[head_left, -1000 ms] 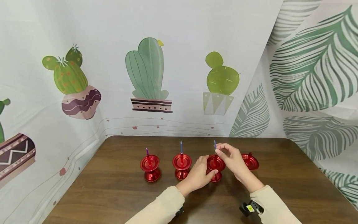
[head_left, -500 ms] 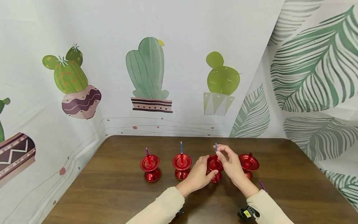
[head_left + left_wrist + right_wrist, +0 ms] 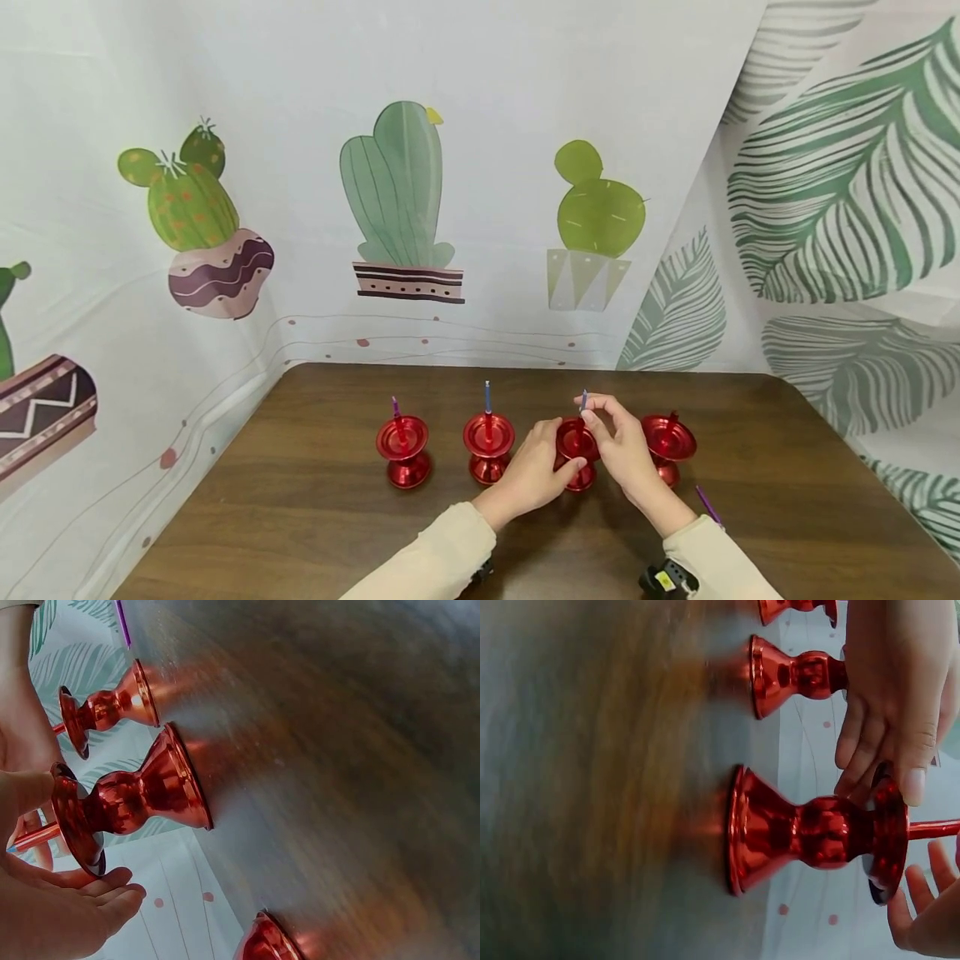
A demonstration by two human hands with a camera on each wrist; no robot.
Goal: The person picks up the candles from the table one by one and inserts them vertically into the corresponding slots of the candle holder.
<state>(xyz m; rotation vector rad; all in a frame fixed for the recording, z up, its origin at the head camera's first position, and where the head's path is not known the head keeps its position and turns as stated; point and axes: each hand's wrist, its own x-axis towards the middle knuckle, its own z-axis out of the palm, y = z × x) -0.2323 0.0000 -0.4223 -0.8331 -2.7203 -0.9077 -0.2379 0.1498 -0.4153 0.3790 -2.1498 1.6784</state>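
Observation:
In the head view, several red metallic candle holders stand in a row on the table. My left hand [image 3: 534,471] grips the dish rim of the third holder [image 3: 576,447], thumb in front and fingers behind. In the right wrist view this left thumb [image 3: 913,776] presses on the rim of the dish [image 3: 889,840]. Above the same holder, my right hand [image 3: 626,446] pinches a thin blue candle [image 3: 584,400] between thumb and fingers. The candle is upright at the holder's red tube [image 3: 37,838]; its lower end is hidden by the fingers.
The leftmost holder [image 3: 402,440] carries a purple candle [image 3: 396,408], and the second holder [image 3: 488,437] a blue one. At the right, the fourth holder [image 3: 669,439] has a bare tube. A loose purple candle [image 3: 707,503] lies by the right sleeve. Patterned cloth hangs behind the table [image 3: 300,500].
My right hand and the blue candle have moved slightly down and to the right. The loose purple candle has come into view beside the right sleeve. My left hand stays on the holder.

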